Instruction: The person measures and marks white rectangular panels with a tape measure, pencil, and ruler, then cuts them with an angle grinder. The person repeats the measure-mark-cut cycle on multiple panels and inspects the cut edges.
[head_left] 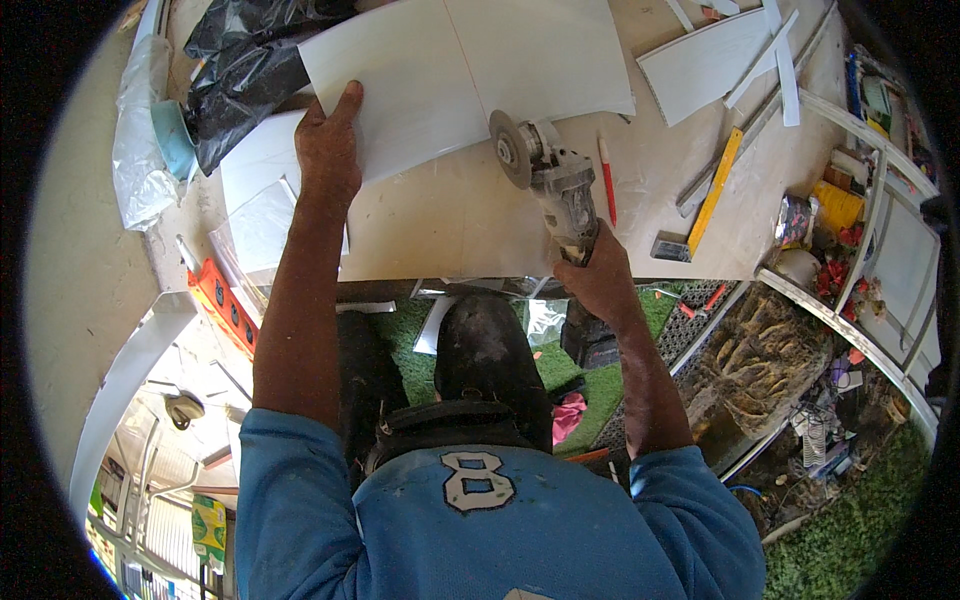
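Head view: angle grinder (548, 180) was gripped by right hand (600, 280), fingers wrapped tight around rear body. Cutting disc (509, 148) was held at white tile (460, 75) edge, ahead of grip. Left hand (328, 150) was pressed flat, fingers spread, on tile. Red pencil (607, 182) was seen just right of grinder.

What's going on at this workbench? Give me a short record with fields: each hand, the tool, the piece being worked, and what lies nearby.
Left hand: flat on the white tile, pressing it to the workbench
Right hand: grip closed around the angle grinder
Tool: disc at the tile's near edge; whether it touches cannot be told
Piece: large white tile, a thin line down its middle
Nearby: red pencil, yellow level, black plastic bag, white offcuts
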